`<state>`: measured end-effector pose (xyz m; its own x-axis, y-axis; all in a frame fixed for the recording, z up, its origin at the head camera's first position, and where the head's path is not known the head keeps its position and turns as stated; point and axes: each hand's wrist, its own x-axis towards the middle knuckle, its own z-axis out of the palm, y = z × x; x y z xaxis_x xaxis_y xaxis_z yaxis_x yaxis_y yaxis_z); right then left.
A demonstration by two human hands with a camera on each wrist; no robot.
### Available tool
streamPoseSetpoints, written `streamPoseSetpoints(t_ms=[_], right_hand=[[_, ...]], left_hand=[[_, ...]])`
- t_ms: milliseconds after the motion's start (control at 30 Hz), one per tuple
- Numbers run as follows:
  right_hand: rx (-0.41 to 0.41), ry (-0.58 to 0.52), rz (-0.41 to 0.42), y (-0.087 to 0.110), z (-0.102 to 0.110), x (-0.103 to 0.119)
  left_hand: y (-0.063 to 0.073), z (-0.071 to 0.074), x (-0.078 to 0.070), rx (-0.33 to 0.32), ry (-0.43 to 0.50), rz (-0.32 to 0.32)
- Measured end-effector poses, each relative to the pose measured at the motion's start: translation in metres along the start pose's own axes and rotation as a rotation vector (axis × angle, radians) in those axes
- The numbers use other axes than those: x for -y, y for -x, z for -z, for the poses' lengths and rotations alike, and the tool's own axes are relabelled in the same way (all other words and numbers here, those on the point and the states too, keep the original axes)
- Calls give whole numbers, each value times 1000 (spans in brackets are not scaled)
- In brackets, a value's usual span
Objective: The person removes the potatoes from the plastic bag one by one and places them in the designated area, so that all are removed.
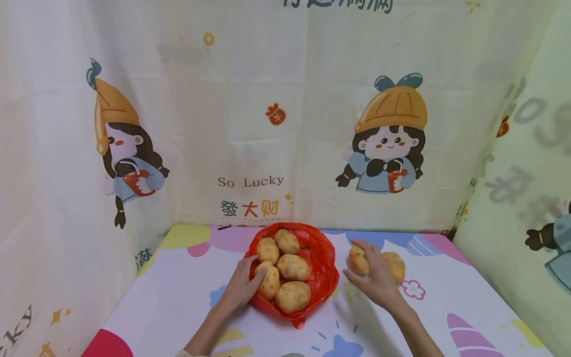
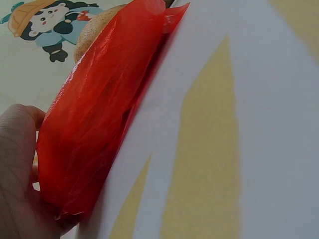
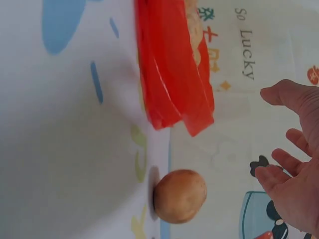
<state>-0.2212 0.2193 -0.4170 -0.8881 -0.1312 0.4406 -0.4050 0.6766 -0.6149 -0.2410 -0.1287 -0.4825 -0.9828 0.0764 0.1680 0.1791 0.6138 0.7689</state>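
A red plastic bag lies spread wide on the table in the head view, with several potatoes inside it. My left hand grips the bag's left rim, its thumb beside the leftmost potato. In the left wrist view, the fingers of that hand reach behind the red plastic. Two more potatoes sit on the table right of the bag. Over them, my right hand hovers with fingers spread and holds nothing. The right wrist view shows one potato apart from the hand.
A patterned cloth covers the table. Behind it hangs a printed curtain, and another printed sheet hangs along the right side. A small dark thin item lies at the table's back edge.
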Motion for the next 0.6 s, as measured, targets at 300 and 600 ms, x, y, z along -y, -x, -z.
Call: streamPoseSetpoints(t_ms=[300,600], right_hand=[[57,-53,-18,-5,-20,12],[102,-92,62,-11,-38,24]], left_hand=[[0,0,-1,-1,7,-8],[0,0,1,-2,6,-8]])
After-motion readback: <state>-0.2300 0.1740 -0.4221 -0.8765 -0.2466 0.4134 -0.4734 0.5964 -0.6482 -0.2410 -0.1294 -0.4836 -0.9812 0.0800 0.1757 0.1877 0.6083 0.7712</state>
